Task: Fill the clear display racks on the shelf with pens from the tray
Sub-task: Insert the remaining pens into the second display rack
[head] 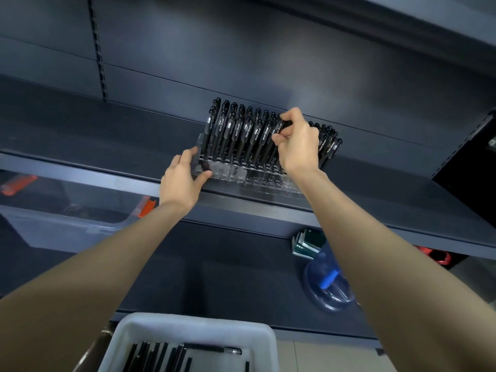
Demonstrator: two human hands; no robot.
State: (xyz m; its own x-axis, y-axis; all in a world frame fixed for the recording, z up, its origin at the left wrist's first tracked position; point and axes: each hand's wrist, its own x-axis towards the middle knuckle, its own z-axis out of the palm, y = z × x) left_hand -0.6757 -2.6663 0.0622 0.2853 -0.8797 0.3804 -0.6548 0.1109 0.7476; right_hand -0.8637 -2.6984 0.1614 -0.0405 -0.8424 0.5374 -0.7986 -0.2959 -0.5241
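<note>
Head view first, and both arms reached up to the dark shelf (107, 146). The clear display rack (241, 176) sat near the shelf's front edge, right in the middle of the picture. The left hand (185, 181) gripped the rack's left end, with the thumb across the front corner and the fingers curled round the side wall. Over on the other side, the right hand (296, 146) pinched one black pen (279, 128) near its top. Thumb and fingertips were closed on the barrel, and the pen leaned in line with its neighbours.

And what a row it was: the racked pens (239, 131) stood packed and leaning back, tier behind tier, with white lettering on the barrels. A few more pen tops (329, 140) showed just beyond the right hand. Whether they stood in the same rack or a second one, I could not tell.

Down at the bottom edge, the white tray (150, 325) sat below the arms. Loose black pens (158, 355) lay lengthwise in it, and a single pen (214, 349) lay crosswise.

Lower down on the left was a clear plastic bin (67, 226) with orange latches (147, 206). To the right, a blue water jug (328, 287) showed near a small stack of green books (308, 242). Something red (440, 257) peeked out further right.
</note>
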